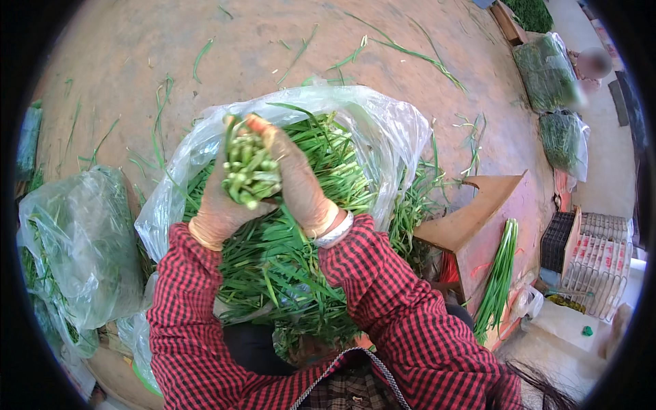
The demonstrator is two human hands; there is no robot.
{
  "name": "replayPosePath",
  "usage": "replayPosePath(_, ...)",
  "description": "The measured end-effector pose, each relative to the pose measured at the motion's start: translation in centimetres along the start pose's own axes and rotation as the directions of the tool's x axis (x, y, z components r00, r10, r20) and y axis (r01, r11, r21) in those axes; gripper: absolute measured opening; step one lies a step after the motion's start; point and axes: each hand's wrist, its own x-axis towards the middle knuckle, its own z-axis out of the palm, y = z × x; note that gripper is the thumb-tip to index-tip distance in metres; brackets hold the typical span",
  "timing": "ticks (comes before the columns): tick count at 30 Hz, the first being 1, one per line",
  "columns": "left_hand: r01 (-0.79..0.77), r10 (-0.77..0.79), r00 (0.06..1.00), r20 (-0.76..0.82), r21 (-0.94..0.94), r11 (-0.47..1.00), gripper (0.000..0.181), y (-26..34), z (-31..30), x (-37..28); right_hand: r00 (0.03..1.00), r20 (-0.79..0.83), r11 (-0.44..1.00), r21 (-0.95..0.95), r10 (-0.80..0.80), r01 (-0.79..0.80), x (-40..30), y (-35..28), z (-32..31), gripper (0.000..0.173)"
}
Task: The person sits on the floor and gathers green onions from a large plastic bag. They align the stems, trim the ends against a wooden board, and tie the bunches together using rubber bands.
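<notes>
Both my hands, in thin soiled gloves, clasp a bundle of green stalks (pixel 251 171) with its pale cut ends facing up. My left hand (pixel 218 205) wraps the bundle from the left and below; my right hand (pixel 300 179) presses on its right side, thumb and fingers near its top. Beneath them an open clear plastic bag (pixel 394 115) holds many more leafy green stalks (pixel 333 159), their pale ends towards the right. Loose leaves (pixel 287 282) lie between my forearms, close to my lap. The leaf ends of the held bundle are hidden.
At the left stands a filled clear plastic bag (pixel 87 246). A cardboard box (pixel 492 225) at the right carries a separate bunch of green stalks (pixel 499 271). Stray leaves lie on the floor (pixel 246 61). Farther right are more filled bags (pixel 546 72) and a person (pixel 592 69).
</notes>
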Motion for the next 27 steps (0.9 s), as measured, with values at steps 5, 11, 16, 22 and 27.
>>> replayPosePath(5,-0.158,0.188,0.982,-0.013,0.483,0.861,0.072,-3.1,-2.8,-2.5,0.964,0.202,0.981,-0.045,-0.175,0.188,0.3,3.1,3.0,0.057)
replayPosePath(11,-0.052,0.014,0.952,-0.304,-0.118,0.992,0.051,-4.1,-3.9,-3.4,0.998,0.056,0.981,-0.188,-0.041,0.051,0.5,3.5,0.2,0.069)
replayPosePath(16,-0.142,-0.013,0.786,-0.619,-0.201,0.969,0.038,-1.7,-12.1,-8.1,0.927,-0.165,0.886,0.387,0.337,-0.254,-3.6,6.4,-8.6,0.061)
replayPosePath(22,-0.379,0.075,0.709,-0.701,-0.289,0.879,0.035,10.2,-16.0,-14.7,0.984,-0.045,0.955,-0.238,0.171,-0.177,-4.0,0.3,-4.5,0.07)
replayPosePath(27,-0.361,0.219,0.81,-0.544,-0.169,0.917,0.031,15.6,-9.3,-12.5,0.93,0.364,0.884,-0.42,-0.046,0.208,-8.7,-14.0,7.2,0.106)
